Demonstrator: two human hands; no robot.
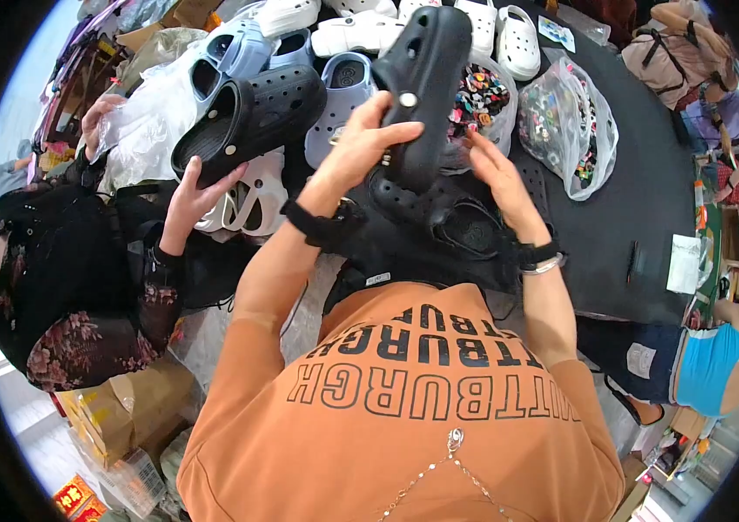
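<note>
Left hand (368, 143): clamped on the side of a black foam clog (430, 87), which we find raised above the table, toe upward and sole turned to the right, with a round whitish strap rivet.
Right hand (506, 181): apart from the left, fingers extended beside the first clear bag of multicoloured shoe charms (480, 97); we cannot tell whether the fingertips pinch anything.
Below the hands: we list further black clogs (467, 228) on the black tabletop (639, 187).
Right of these: a second clear bag of charms (552, 122), gaping; farther right, a dark slender object (632, 263) and a white sheet (684, 264).
Left: we note a co-worker's hand (195, 202) supporting another black clog (256, 117) above white clogs (262, 196); the co-worker's other hand (101, 120) is at translucent plastic wrapping (147, 122).
Far side: we count in pale blue clogs (349, 87) and a white clog (518, 43).
Lower left: cardboard box (130, 404).
</note>
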